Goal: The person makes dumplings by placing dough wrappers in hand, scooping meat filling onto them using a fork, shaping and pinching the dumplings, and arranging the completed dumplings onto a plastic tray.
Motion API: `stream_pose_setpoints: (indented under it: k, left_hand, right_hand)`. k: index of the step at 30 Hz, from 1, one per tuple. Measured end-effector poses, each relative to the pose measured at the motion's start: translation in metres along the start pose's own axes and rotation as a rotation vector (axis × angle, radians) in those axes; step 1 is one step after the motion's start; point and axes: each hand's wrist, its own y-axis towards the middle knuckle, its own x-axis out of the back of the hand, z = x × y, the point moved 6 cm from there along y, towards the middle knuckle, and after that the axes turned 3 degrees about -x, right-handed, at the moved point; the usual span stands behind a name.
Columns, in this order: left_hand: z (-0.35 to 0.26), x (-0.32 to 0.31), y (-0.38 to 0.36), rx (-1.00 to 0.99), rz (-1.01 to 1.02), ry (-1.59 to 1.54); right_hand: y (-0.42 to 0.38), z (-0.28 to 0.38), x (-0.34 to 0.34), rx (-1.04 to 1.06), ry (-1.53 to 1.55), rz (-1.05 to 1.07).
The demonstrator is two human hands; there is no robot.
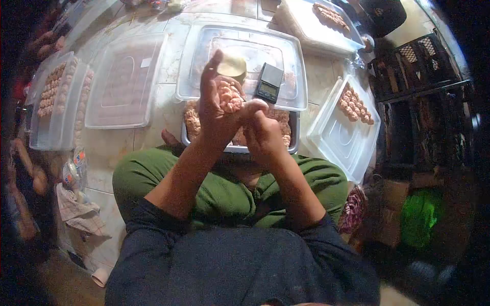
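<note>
A lump of pink ground meat (pixel 229 97) rests in my left hand (pixel 210 97), which is cupped around it with the fingers pointing forward. My right hand (pixel 263 127) is closed beside it, near the lump's lower edge. Something small and pale shows at the top of that fist, but I cannot make out what it is. Under both hands stands a tray (pixel 292 145) filled with more ground meat (pixel 282 122). Just beyond are a round yellowish disc (pixel 232 66) and a small black digital scale (pixel 269 84), both over a clear plastic lid (pixel 191 61).
To the right, a translucent tub (pixel 334 148) holds rows of meat balls (pixel 354 106). Another box (pixel 316 35) with meat stands at the back right. On the left are a lidded tub (pixel 122 109) and a container of meat balls (pixel 53 127). Dark crates (pixel 421 61) line the right side.
</note>
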Motion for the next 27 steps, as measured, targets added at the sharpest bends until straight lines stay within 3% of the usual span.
stream_pose_setpoints:
  k: [1,2,5,6,9,13,16,21,22,24,27]
  left_hand:
    - [0.006,0.003,0.001,0.038,-0.048,-0.025]
    - [0.01,0.006,0.002,0.017,-0.077,-0.023]
    - [0.01,0.012,0.004,-0.1,-0.116,0.02]
    - [0.006,0.012,0.003,-0.116,-0.116,0.032]
    - [-0.014,0.007,0.004,-0.172,-0.106,0.075]
    - [0.003,0.011,0.0,-0.07,-0.038,0.154]
    - [-0.002,0.005,0.003,-0.064,0.084,0.058]
    - [0.002,-0.004,0.011,-0.126,0.171,-0.033]
    - [0.001,-0.004,0.013,-0.176,0.306,0.098]
    - [-0.005,-0.008,0.015,-0.116,0.384,0.119]
    - [0.005,-0.008,0.014,-0.228,0.362,0.05]
  right_hand:
    - [0.002,0.004,0.003,-0.04,-0.024,0.004]
    - [0.002,0.01,0.008,0.091,0.065,-0.092]
    - [-0.014,-0.012,-0.004,-0.101,0.21,-0.114]
    - [-0.012,-0.006,-0.011,0.039,0.132,-0.101]
    - [-0.014,-0.004,-0.026,0.145,0.089,-0.149]
    - [-0.001,0.0,-0.022,0.104,-0.062,-0.092]
    - [0.0,0.002,-0.005,0.008,-0.368,-0.038]
    - [0.005,0.004,0.028,0.033,-0.323,-0.122]
    - [0.005,0.005,0.03,0.059,-0.342,-0.112]
    - [0.007,0.005,0.035,0.092,-0.371,-0.104]
    - [0.009,0.011,0.06,0.124,-0.427,-0.14]
